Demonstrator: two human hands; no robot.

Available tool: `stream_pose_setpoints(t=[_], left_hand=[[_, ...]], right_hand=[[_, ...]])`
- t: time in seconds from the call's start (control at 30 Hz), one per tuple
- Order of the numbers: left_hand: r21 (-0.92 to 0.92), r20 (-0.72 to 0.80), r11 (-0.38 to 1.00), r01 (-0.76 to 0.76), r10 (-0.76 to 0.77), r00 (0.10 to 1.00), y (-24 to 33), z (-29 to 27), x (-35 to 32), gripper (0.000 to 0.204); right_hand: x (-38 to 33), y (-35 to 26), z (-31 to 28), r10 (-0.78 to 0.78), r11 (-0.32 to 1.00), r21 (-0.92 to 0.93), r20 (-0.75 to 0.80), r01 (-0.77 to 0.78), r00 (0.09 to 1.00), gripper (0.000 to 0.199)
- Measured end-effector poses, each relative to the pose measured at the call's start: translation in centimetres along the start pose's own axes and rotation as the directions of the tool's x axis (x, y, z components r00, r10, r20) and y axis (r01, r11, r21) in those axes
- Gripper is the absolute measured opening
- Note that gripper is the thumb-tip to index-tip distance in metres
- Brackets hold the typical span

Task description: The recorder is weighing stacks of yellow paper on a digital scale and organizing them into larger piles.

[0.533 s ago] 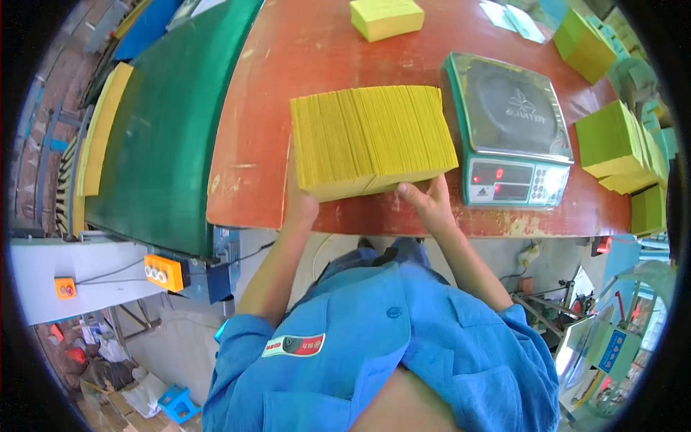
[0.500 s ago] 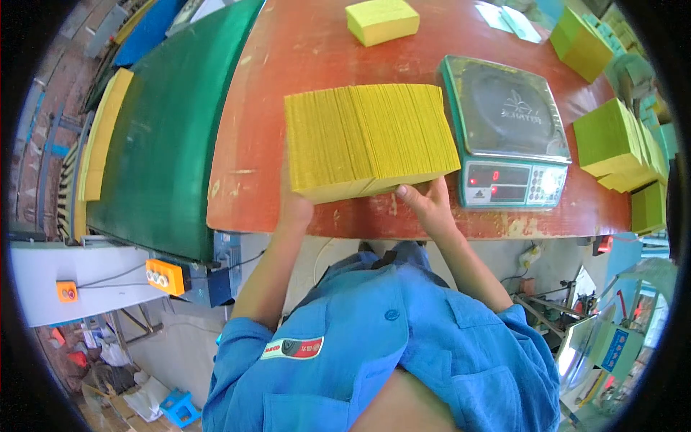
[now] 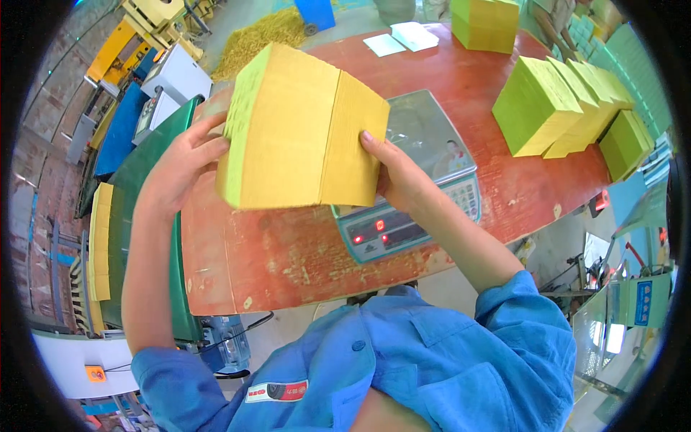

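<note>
Lifted off the red table since half a second ago, the thick stack of yellow sheets is now being held up in the air, tilted, in front of the scale. It is being grasped at both ends: the left hand is clasping its left edge, the right hand is pressing its right edge. Judging from this, the stack is being carried somewhere. Green stacks are lying further right on the table.
</note>
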State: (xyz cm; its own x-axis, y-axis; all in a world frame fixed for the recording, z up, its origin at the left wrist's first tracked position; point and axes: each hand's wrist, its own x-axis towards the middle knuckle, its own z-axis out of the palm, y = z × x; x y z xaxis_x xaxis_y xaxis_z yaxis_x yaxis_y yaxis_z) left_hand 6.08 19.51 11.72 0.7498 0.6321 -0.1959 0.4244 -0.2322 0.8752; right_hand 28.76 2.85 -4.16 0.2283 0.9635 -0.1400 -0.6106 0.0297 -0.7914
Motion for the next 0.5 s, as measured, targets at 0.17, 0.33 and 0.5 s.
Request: stream_pose_setpoints(t=[0.17, 0.33, 0.5], left_hand=[[-0.434, 0.041, 0.898, -0.071, 0.099, 0.994, -3.8, 4.1, 7.1, 0.062], [-0.686, 0.040, 0.713, 0.146, -0.163, 0.986, -5.4, 6.7, 9.8, 0.046], [-0.655, 0.050, 0.749, 0.102, -0.091, 0.995, -1.4, 10.3, 8.8, 0.063]], right_hand=[[3.2, -1.9, -6.1, 0.251, 0.961, 0.122, -0.001, -0.249, 0.968, 0.063], [4.5, -3.8, -10.3, 0.319, 0.944, 0.076, 0.052, -0.322, 0.946, 0.058], [0.9, -5.9, -11.9, 0.178, 0.984, -0.010, -0.014, -0.178, 0.984, 0.050]])
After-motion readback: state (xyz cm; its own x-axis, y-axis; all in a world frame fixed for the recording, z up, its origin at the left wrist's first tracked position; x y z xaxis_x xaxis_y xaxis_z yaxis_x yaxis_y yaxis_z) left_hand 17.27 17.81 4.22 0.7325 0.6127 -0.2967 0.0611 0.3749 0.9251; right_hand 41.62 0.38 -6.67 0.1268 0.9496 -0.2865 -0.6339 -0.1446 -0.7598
